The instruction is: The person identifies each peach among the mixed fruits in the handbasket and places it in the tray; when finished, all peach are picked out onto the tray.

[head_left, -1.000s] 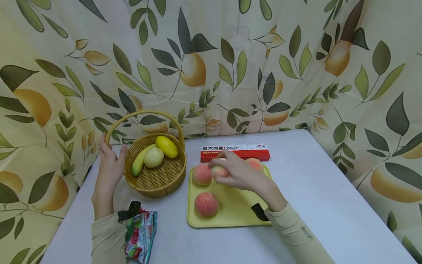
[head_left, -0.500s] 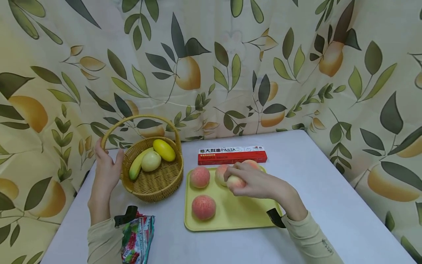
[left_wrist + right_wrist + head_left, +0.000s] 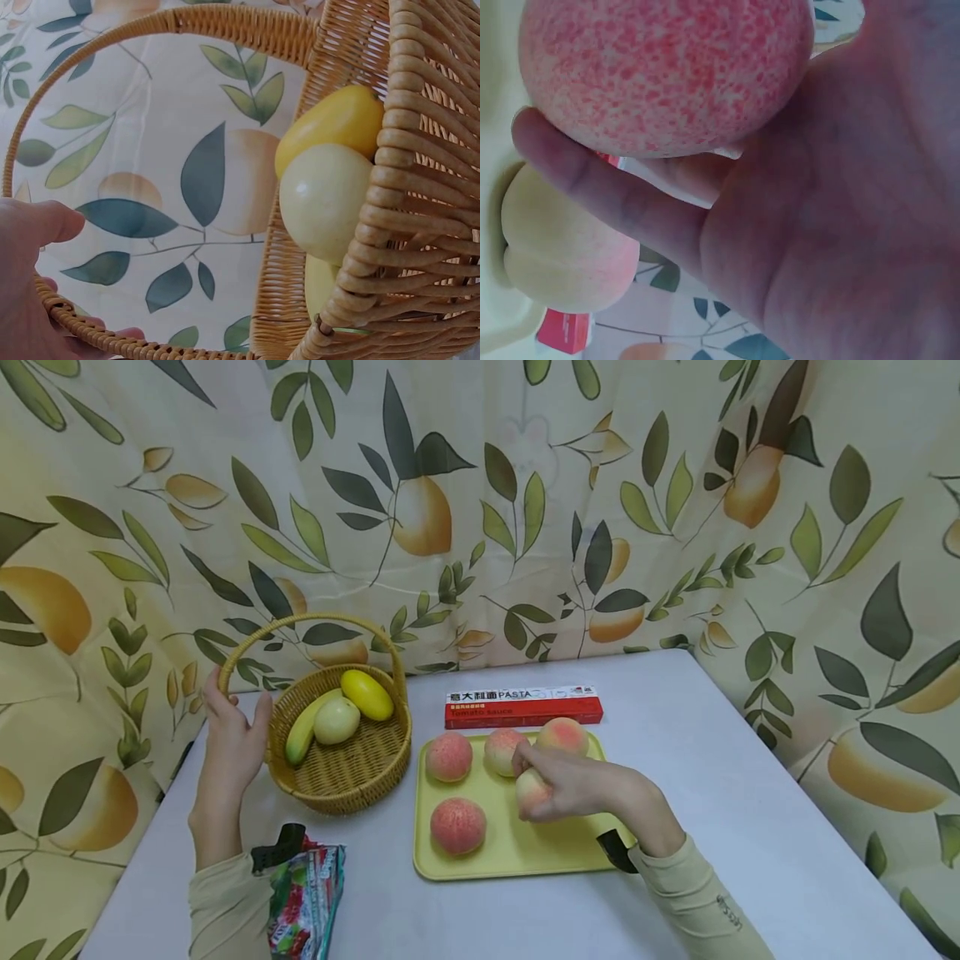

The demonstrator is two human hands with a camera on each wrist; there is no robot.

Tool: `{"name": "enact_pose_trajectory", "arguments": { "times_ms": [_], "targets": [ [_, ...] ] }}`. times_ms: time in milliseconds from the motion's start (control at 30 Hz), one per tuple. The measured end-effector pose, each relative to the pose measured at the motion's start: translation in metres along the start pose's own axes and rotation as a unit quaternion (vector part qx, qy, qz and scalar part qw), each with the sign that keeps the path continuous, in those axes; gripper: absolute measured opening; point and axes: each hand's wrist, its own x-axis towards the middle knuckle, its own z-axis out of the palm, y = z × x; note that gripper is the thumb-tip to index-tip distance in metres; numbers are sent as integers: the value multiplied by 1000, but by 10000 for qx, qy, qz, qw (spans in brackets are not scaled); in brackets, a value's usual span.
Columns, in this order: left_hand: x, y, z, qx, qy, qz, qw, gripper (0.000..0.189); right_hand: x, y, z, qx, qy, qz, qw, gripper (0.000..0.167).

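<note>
In the head view my right hand (image 3: 577, 785) grips a pink-and-cream peach (image 3: 531, 792) low over the yellow tray (image 3: 517, 857). The right wrist view shows the speckled peach (image 3: 667, 75) against the fingers, and another peach (image 3: 570, 240) beyond. Several other peaches lie on the tray, including a redder peach (image 3: 458, 826) at its front left. My left hand (image 3: 228, 747) holds the left side of the handle (image 3: 315, 617) of a wicker basket (image 3: 352, 800). Its fingers curl behind the handle while the thumb stands off it. Inside sit a banana (image 3: 302, 739), a pale round fruit (image 3: 337, 720) and a yellow oval fruit (image 3: 367, 695).
A red-and-white pasta box (image 3: 523, 707) lies behind the tray. Beside the left forearm is a colourful plastic packet (image 3: 307, 897). A curtain (image 3: 495, 527) printed with leaves and fruit hangs along the back of the white table (image 3: 720, 827).
My right hand has carried the held peach right and toward the front of the tray, uncovering a peach in the back row. The left hand has stayed at the basket handle.
</note>
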Motion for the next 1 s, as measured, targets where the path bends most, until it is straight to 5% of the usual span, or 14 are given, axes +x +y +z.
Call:
{"name": "enact_pose_trajectory", "arguments": {
  "times_ms": [300, 500, 1000],
  "targets": [
    [0, 0, -2, -9, 45, 2, 10000, 83, 7, -9, 14, -371, -434, 276, 9980, 42],
    [1, 0, -1, -7, -6, -22, 10000, 83, 10, -15, 22, -401, -383, 538, 9970, 47],
    [2, -1, 0, 2, -11, -44, 10000, 84, 12, -23, 30, -775, -542, 444, 9945, 46]
  ]
}}
